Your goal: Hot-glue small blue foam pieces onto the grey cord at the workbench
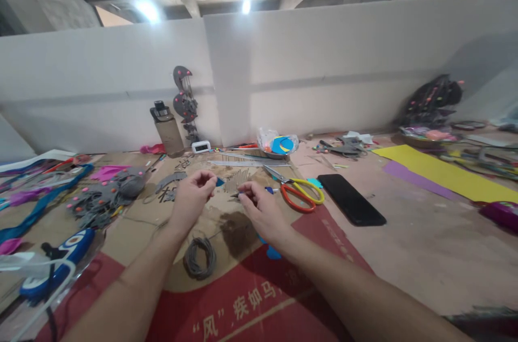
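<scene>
My left hand (194,193) is closed in a pinch above the cardboard sheet (140,242), and a small dark-blue piece (219,182) shows at its fingertips. Facing it, my right hand (261,207) pinches a small dark pointed piece (235,196), too small to name. A narrow gap separates the two hands. Below them lies a coil of grey cord (200,258). Scissors (301,193) with red and yellow handles lie just right of my right hand, blades partly apart. Light-blue scraps (273,252) lie partly hidden under my right wrist.
A black phone (351,199) lies right of the scissors. Behind the hands stand a bottle (168,131) and a foil-like bowl (263,142) with blue discs. Grey pieces with pink dots (109,193) are heaped at left. Yellow sheet (441,172) lies at right; a white wall (324,72) rises behind.
</scene>
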Tool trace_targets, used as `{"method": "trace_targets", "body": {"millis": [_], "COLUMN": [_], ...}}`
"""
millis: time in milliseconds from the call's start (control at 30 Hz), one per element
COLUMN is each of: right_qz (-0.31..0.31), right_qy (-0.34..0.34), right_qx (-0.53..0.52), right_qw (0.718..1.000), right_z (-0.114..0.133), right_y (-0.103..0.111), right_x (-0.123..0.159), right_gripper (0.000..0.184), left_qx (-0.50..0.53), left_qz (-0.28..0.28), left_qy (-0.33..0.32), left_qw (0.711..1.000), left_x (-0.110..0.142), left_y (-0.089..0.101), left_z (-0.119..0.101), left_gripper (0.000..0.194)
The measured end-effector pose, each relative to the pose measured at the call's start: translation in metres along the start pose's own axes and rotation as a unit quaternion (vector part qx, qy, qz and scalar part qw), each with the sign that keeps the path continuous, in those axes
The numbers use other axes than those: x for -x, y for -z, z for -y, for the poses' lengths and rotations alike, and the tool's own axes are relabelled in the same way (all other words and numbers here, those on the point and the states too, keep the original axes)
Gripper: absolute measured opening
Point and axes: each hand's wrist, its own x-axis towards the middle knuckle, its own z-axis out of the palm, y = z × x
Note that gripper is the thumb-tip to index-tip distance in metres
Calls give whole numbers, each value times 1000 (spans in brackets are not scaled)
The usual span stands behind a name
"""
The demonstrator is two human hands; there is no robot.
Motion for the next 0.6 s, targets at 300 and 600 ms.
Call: {"method": "trace_targets", "body": {"millis": [300, 600], "right_qz": [87, 270], "right_qy": [9, 166], "right_qx": [-44, 172], "right_qw": [995, 933], "right_z": [19, 82], "right_y": [-3, -5], "right_x": [1, 39], "right_gripper": [18, 20], "left_qx": [134, 298], "left_qz": [-171, -208], "left_qy": [-57, -9], "left_qw": [975, 931], "left_x": [-32, -47], "left_y": [29, 54], "left_z": [2, 12], "left_gripper": [18, 15]}}
